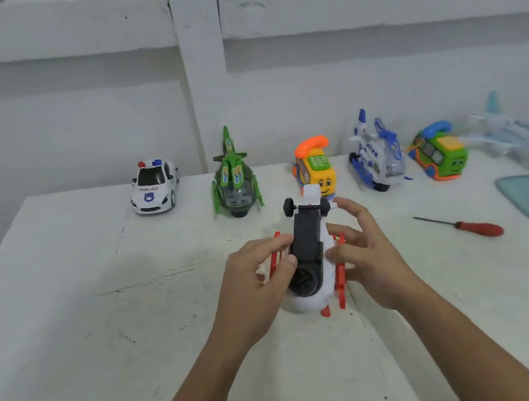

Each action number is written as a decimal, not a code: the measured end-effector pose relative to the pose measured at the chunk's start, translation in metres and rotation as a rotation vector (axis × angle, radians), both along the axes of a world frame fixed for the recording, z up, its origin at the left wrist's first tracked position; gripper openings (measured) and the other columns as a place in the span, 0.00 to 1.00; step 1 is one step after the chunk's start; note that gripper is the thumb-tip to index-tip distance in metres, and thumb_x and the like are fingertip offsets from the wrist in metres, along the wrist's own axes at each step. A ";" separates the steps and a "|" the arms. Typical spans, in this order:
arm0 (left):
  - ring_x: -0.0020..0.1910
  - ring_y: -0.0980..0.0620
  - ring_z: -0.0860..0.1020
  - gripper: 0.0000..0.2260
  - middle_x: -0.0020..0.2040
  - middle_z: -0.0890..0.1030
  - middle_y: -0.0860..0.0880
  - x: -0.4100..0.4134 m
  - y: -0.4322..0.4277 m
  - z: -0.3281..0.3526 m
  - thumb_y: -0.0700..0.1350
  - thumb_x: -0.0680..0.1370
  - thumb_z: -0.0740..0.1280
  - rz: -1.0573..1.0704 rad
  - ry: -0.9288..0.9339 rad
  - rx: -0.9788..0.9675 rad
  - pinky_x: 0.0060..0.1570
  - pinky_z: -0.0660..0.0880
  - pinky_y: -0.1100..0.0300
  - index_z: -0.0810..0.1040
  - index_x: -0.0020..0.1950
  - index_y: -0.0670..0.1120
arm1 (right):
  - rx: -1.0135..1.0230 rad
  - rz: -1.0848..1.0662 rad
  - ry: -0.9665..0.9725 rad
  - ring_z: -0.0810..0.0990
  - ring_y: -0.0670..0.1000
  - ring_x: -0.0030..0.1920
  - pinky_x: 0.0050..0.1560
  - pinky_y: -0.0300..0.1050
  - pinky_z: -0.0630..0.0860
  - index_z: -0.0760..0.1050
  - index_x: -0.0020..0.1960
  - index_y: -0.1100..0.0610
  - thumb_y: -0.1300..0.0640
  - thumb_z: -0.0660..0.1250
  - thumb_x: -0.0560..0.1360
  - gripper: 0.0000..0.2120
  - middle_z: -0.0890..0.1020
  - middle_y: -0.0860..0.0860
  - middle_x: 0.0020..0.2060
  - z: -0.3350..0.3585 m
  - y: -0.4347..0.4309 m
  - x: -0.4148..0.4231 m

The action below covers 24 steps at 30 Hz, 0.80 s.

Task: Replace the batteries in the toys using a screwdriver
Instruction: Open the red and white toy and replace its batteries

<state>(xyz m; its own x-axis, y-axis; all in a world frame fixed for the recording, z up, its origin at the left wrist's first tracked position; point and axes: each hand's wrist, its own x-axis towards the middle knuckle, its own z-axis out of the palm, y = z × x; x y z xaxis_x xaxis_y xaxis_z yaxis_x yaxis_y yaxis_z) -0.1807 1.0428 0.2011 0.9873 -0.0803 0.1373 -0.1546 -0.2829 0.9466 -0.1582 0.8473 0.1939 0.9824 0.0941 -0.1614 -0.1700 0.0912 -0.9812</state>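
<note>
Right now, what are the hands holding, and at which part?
An upturned white toy helicopter. The left hand grips one side at the red skid; the right hand holds the other side.

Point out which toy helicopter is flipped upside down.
The white helicopter with red skids, gripped between left hand and right hand, black underside up. The green helicopter and blue-and-white helicopter stand upright in the back row.
</note>
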 end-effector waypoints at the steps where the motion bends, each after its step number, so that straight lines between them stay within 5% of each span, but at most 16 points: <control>1: 0.54 0.66 0.76 0.12 0.53 0.79 0.61 0.001 -0.017 -0.001 0.43 0.78 0.69 -0.022 0.024 -0.041 0.38 0.74 0.66 0.81 0.55 0.61 | 0.008 -0.018 0.005 0.83 0.53 0.45 0.36 0.48 0.80 0.66 0.67 0.41 0.66 0.66 0.63 0.37 0.84 0.51 0.53 0.000 -0.017 -0.003; 4: 0.54 0.61 0.78 0.12 0.55 0.75 0.54 0.001 -0.072 -0.002 0.41 0.78 0.69 -0.054 0.058 -0.101 0.39 0.75 0.68 0.82 0.52 0.59 | 0.011 -0.049 0.020 0.82 0.55 0.47 0.38 0.48 0.78 0.66 0.69 0.42 0.66 0.65 0.63 0.38 0.83 0.54 0.56 -0.002 -0.071 -0.014; 7: 0.55 0.57 0.79 0.14 0.58 0.74 0.54 -0.004 -0.126 -0.001 0.41 0.77 0.70 -0.093 0.099 -0.111 0.51 0.76 0.64 0.80 0.53 0.61 | 0.020 -0.050 0.037 0.82 0.54 0.51 0.48 0.53 0.77 0.67 0.69 0.41 0.66 0.64 0.63 0.38 0.81 0.57 0.59 -0.003 -0.125 -0.024; 10: 0.54 0.53 0.80 0.18 0.61 0.72 0.54 -0.009 -0.176 0.001 0.43 0.76 0.71 -0.156 0.199 -0.135 0.50 0.77 0.63 0.76 0.58 0.65 | 0.042 -0.023 0.042 0.81 0.55 0.53 0.54 0.55 0.76 0.71 0.67 0.40 0.67 0.62 0.63 0.37 0.81 0.58 0.60 -0.002 -0.177 -0.030; 14: 0.56 0.51 0.80 0.25 0.63 0.74 0.52 -0.018 -0.233 -0.003 0.52 0.70 0.71 -0.205 0.305 -0.165 0.57 0.79 0.49 0.71 0.63 0.71 | 0.061 0.024 0.039 0.81 0.52 0.48 0.48 0.44 0.77 0.73 0.65 0.43 0.69 0.60 0.62 0.36 0.83 0.55 0.55 -0.002 -0.229 -0.034; 18: 0.63 0.49 0.77 0.25 0.64 0.77 0.50 -0.024 -0.271 -0.012 0.54 0.70 0.69 -0.189 0.315 -0.192 0.61 0.76 0.44 0.69 0.63 0.74 | 0.038 0.067 0.049 0.79 0.58 0.57 0.57 0.53 0.74 0.72 0.68 0.44 0.68 0.60 0.63 0.36 0.78 0.62 0.62 -0.007 -0.261 -0.029; 24: 0.58 0.58 0.79 0.25 0.61 0.80 0.53 -0.029 -0.290 -0.020 0.52 0.76 0.71 -0.091 0.283 -0.215 0.61 0.77 0.54 0.68 0.69 0.67 | 0.026 0.156 0.048 0.79 0.59 0.61 0.60 0.54 0.77 0.70 0.71 0.45 0.64 0.61 0.65 0.35 0.79 0.59 0.62 -0.016 -0.272 -0.022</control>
